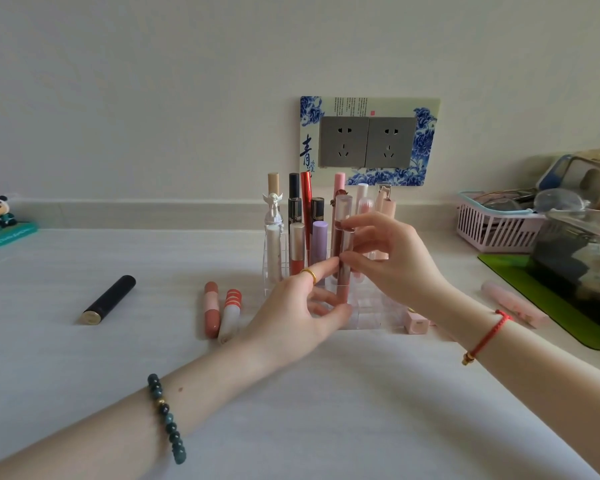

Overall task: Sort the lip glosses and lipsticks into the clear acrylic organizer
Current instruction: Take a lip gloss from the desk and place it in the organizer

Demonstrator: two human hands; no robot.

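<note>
A white table (84, 358) meets a pale wall. On it stands the clear acrylic organizer (378, 308), back rows full of upright tubes, front cells seemingly unfilled. A brown-pink lip gloss (343, 282) stands upright in a middle cell. The right hand (392, 258) pinches its cap end, and the left hand (291, 317) curls round its base. A black tube (110, 299), two striped tubes (220, 311), a pink lipstick (416, 322) and a pale pink tube (513, 303) lie loose, so it looks well past halfway.

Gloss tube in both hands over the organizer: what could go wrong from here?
1. The gloss tube, pinched by the right hand and steadied by the left hand, is going into the organizer beside a purple tube; fingers might tip that one.
2. The left wrist lies near a loose striped tube; it could roll it.
</note>
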